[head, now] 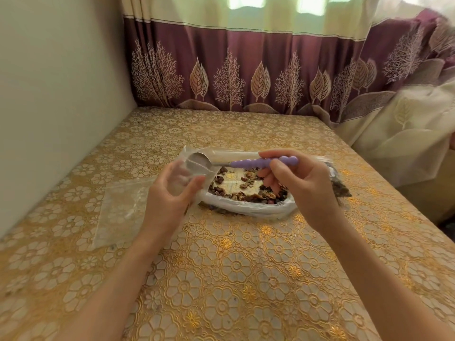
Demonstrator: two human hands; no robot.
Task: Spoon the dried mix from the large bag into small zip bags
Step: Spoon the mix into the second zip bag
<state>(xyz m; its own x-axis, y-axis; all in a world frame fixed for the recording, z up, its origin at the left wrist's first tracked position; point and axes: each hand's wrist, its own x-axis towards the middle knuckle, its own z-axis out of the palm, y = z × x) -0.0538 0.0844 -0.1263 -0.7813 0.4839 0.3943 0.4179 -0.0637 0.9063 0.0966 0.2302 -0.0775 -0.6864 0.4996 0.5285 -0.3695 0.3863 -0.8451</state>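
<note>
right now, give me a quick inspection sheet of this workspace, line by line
surface: table under a gold floral cover, pushed against a wall on the left
job's things: large bag lies open, dried mix spread inside; spoon with purple handle, bowl looks empty, held over a small zip bag; another clear bag lies flat on the table at left
clutter: a further bag of mix partly hidden behind the right hand
grippers: left hand holds the small zip bag; right hand grips the spoon handle
cables: nothing seen
surroundings: curtain with tree and leaf print behind, window above
</note>
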